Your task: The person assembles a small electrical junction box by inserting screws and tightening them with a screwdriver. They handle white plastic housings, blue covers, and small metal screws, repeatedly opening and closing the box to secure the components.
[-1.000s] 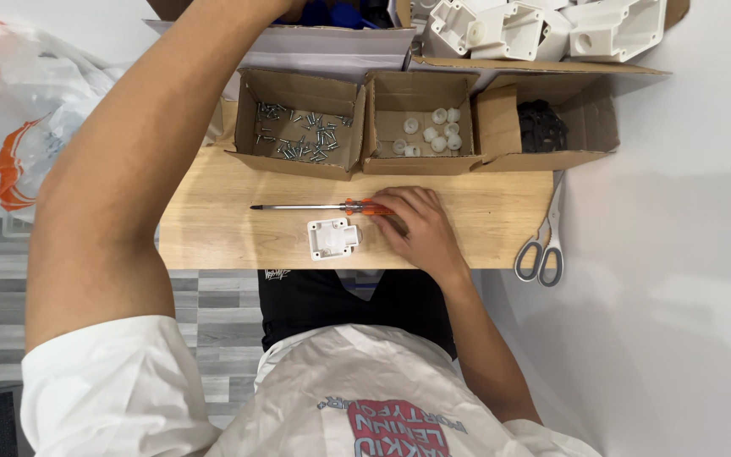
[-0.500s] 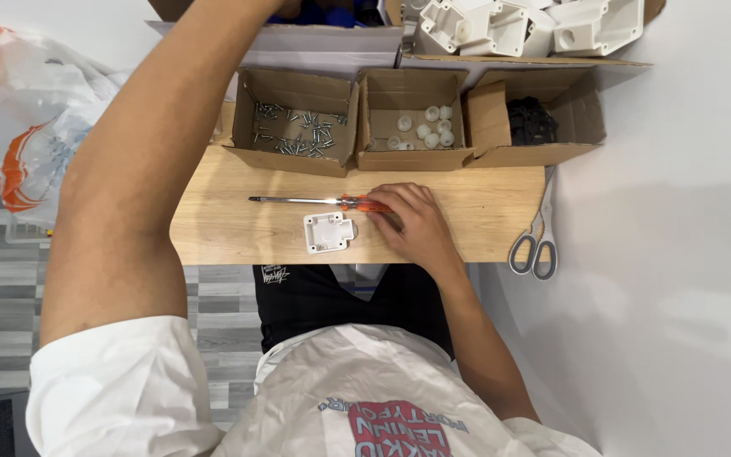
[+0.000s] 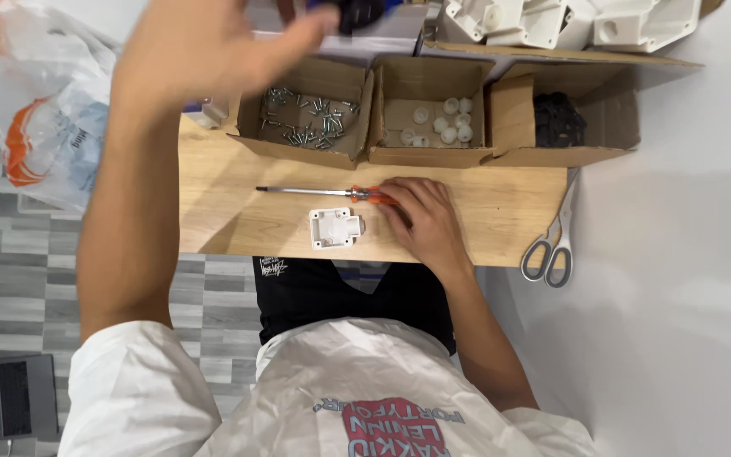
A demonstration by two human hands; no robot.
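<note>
Screwdriver pickup is proceeding beside the white part: right hand is grasping its handle, left hand is hovering released; next, tip alignment.

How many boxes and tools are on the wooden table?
Open cardboard boxes: 3 (screws, white caps, black parts)
Screwdriver: 1
Scissors: 1
White plastic part: 1
Total: 6

Head view, straight down, near bench
</note>
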